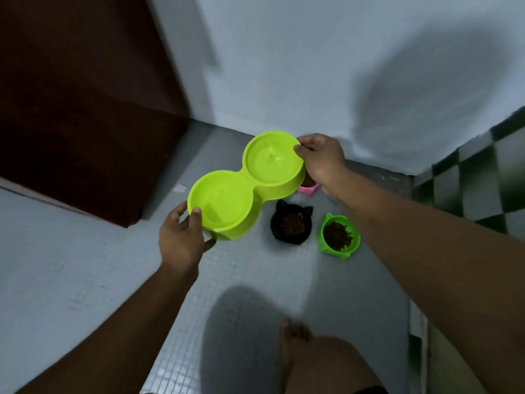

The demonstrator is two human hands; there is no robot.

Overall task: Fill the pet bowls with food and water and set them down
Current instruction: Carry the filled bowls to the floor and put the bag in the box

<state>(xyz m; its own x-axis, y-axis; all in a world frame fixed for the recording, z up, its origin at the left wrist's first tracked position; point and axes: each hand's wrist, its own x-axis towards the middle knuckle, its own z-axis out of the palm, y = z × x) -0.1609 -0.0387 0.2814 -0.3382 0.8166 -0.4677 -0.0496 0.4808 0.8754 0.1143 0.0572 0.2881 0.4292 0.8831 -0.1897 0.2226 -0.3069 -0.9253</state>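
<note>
Lime double bowl point(250, 182) held over the grey floor point(85, 265) with both arms extended. The left hand point(181, 240) grips its near rim, thumb over the lip and fingers curled beneath. The right hand point(321, 160) pinches its far rim. Right of the double bowl, a black bowl point(291, 223) and a green bowl point(339, 236) hold kibble; a pink bowl point(308, 189) shows partly behind it.

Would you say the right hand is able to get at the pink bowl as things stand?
Probably not: the right hand is busy gripping the lime double bowl, which also hides most of the pink bowl.

Open floor point(85, 265) left of black bowl point(281, 208)
</note>
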